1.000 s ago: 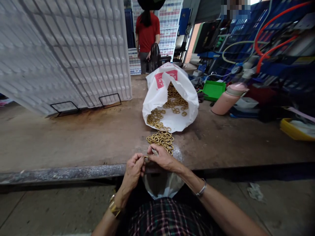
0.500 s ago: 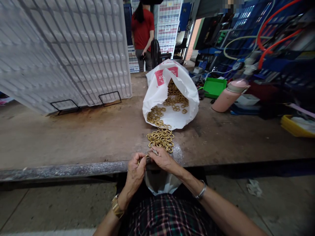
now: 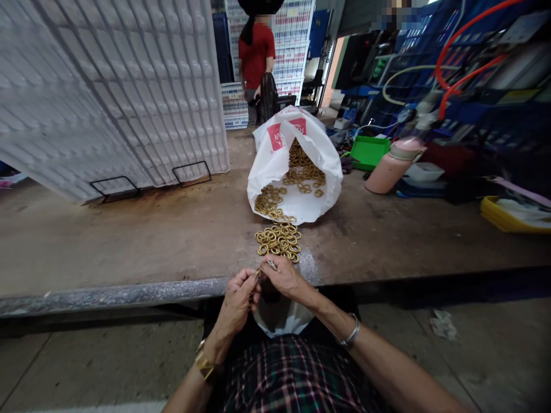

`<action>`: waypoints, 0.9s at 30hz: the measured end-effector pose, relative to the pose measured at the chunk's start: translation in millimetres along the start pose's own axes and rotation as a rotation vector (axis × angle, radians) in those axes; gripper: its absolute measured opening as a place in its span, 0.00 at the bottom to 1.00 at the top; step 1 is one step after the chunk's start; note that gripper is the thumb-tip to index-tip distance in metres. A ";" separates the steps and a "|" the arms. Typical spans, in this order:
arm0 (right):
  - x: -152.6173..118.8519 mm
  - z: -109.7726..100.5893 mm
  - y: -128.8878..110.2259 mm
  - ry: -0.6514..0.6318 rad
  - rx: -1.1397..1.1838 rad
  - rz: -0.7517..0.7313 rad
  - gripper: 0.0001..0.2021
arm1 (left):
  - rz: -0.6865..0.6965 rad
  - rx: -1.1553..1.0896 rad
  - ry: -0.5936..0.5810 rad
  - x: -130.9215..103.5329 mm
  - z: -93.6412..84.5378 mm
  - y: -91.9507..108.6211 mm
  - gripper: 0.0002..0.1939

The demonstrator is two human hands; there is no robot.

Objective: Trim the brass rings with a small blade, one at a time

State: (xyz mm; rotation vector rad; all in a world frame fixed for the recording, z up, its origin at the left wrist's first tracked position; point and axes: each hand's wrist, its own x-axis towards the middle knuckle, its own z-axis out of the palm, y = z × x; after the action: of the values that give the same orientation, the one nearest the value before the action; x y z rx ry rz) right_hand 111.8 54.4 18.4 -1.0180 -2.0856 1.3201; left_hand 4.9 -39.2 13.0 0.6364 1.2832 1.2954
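Observation:
My left hand (image 3: 241, 295) is closed around brass rings, with one ring (image 3: 259, 272) pinched at its fingertips near the table's front edge. Against that ring, the fingers of my right hand (image 3: 286, 278) are closed on a slim grey metal tool (image 3: 272, 264); its working end is hidden. Just beyond my hands lies a loose pile of brass rings (image 3: 279, 240) on the brown table (image 3: 172, 241). The pile reaches back to a white plastic bag (image 3: 312, 212) lying on its side, its mouth facing me, with many more rings inside.
Ribbed white plastic trays (image 3: 172, 86) stand in wire holders at the left. On the right are a pink bottle (image 3: 390, 169), a green tray (image 3: 370, 152) and a yellow basket (image 3: 499, 218). A white bag (image 3: 295, 321) hangs below the table edge. A person in red (image 3: 258, 54) stands behind.
My left hand has turned slightly, and the pinched ring points up more between the fingertips. My right hand keeps the tool at the ring. The view has shifted a little to the right.

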 end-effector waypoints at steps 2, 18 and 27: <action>-1.0 -0.8 1.5 -0.007 -0.003 -0.009 0.10 | 0.005 0.000 -0.003 -0.7 1.4 -0.9 0.15; -20.6 -5.1 -0.5 -0.179 -0.731 -0.082 0.13 | 0.139 0.268 0.117 -7.3 10.5 0.7 0.15; -23.5 -29.7 19.7 0.096 -0.690 0.026 0.16 | -0.041 -0.061 -0.131 -25.2 18.7 7.8 0.14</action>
State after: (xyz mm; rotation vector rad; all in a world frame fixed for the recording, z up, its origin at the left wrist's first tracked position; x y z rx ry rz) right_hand 154.2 57.6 13.4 -1.3405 -2.5099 0.5268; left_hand 24.7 -55.1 33.0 0.6378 1.1405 1.2343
